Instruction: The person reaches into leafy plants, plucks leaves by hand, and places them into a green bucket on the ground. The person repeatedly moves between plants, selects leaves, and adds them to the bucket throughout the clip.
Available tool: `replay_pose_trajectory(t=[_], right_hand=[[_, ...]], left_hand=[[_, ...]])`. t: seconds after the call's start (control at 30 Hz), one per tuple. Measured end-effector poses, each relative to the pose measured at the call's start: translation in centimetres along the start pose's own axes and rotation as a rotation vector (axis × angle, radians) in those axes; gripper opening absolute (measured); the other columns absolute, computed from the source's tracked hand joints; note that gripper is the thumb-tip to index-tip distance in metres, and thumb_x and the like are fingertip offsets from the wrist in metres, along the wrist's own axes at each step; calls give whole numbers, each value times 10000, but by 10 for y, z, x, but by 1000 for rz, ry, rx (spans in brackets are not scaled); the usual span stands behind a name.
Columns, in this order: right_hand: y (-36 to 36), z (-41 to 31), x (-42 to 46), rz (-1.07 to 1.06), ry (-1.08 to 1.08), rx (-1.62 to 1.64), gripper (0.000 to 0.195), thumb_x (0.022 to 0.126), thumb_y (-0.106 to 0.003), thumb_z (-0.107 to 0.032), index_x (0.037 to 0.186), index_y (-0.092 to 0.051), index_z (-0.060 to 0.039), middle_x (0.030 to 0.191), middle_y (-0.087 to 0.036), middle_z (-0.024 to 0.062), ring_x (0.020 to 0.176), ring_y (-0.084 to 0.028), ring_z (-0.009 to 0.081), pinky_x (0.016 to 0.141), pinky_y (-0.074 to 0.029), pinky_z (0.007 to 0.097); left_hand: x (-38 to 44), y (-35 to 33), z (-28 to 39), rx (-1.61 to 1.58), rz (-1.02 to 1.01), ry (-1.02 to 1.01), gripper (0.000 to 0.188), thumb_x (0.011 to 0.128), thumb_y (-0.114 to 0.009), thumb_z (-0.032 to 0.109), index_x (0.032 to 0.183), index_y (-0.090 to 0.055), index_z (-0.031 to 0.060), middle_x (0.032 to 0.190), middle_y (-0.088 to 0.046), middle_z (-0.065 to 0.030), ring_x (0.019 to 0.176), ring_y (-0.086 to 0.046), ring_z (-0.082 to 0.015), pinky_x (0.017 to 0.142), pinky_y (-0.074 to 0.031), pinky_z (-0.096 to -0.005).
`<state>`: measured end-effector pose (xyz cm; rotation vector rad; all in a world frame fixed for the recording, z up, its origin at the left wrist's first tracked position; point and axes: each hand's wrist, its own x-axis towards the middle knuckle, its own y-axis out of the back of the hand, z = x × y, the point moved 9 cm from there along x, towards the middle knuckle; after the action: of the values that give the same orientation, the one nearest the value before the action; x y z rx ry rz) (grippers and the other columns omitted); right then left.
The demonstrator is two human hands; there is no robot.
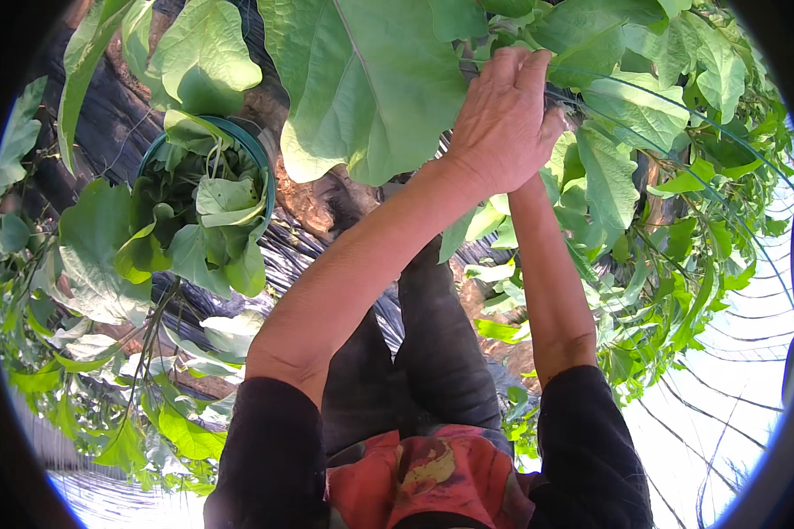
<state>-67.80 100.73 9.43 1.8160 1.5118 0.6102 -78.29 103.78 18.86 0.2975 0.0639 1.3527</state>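
Observation:
My left hand [499,122] is raised among the plant's stems, back towards me, with fingers bent forward and fingertips hidden. Green twine [625,81] meets it at the knuckles and runs off to the right; whether the fingers grip it cannot be made out. My right forearm [550,278] rises to the same spot. There the left hand covers most of my right hand [554,127], so its hold is hidden. A broad eggplant-like leaf [377,79] with a purplish midrib hangs just left of both hands. Smaller lobed leaves [605,175] surround them on the right.
A teal bucket [269,188] packed with picked leaves [228,198] stands at the left. Dark plastic mulch [99,125] and brown soil [314,198] show between plants. Leafy branches [149,344] spread at lower left. More twine lines cross the right side near a pale hooped cover [721,410].

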Motion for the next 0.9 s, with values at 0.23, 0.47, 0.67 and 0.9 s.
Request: replay_pose_trajectory(t=[0.23,0.47,0.67,0.9], right_hand=[[-13,2,26,-14,-191,74,305,921,-545,-242,1124,-606,-23,1165,-617,199,1068,-591,345,903,-465,400],[-31,14,80,30,-49,230,356,926,-505,-122,1231,-554,54,1041,-680,115,965,-647,192,825,-531,319],[-55,-8,104,-265,-29,262,276,842,-593,-99,1102,-597,-4,850,-675,197,739,-625,331,689,-501,390],[-43,65,101,15,-296,520,338,898,-589,-192,1155,-603,26,932,-643,103,875,-626,208,741,-524,352]], left_hand=[[20,-15,-99,310,-99,12,157,832,-562,114,932,-631,15,1000,-612,-105,1018,-558,-315,880,-472,-392],[10,-2,-124,498,-79,-39,146,820,-565,117,940,-628,64,1012,-611,-101,1027,-557,-309,881,-460,-417],[4,7,-106,561,-59,-111,152,808,-592,161,941,-618,92,1019,-600,-92,1006,-543,-317,909,-409,-439],[24,-1,-144,660,-182,230,225,814,-603,128,1029,-646,75,1018,-658,-121,971,-613,-305,847,-494,-422]])
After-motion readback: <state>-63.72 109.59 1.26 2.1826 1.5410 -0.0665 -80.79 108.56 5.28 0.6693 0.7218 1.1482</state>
